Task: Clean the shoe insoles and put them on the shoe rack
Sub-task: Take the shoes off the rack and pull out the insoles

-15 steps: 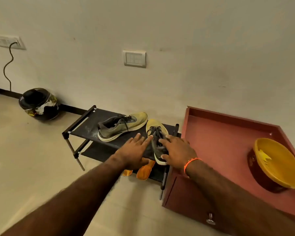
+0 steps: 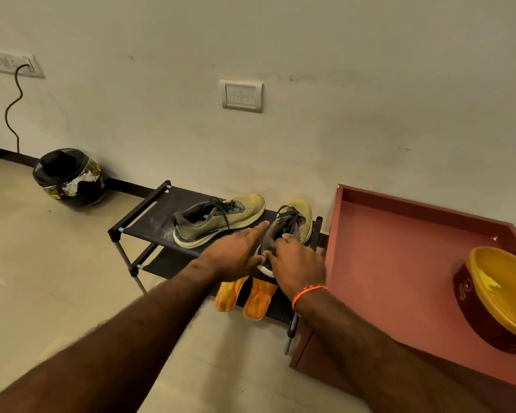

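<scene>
Both hands work at the right shoe [image 2: 292, 225] on the shoe rack's [image 2: 149, 225] top shelf: the right hand [image 2: 298, 263] curls its grip on the heel collar, and the left hand [image 2: 236, 254] lies flat beside it (fingers straight). The two orange insoles [image 2: 245, 296] lie on the lower shelf.

You get dim, warm yellowish light, soft shadows under the shoe rack [image 2: 149, 225], wide-angle bending at edges, slight softness throughout.
</scene>
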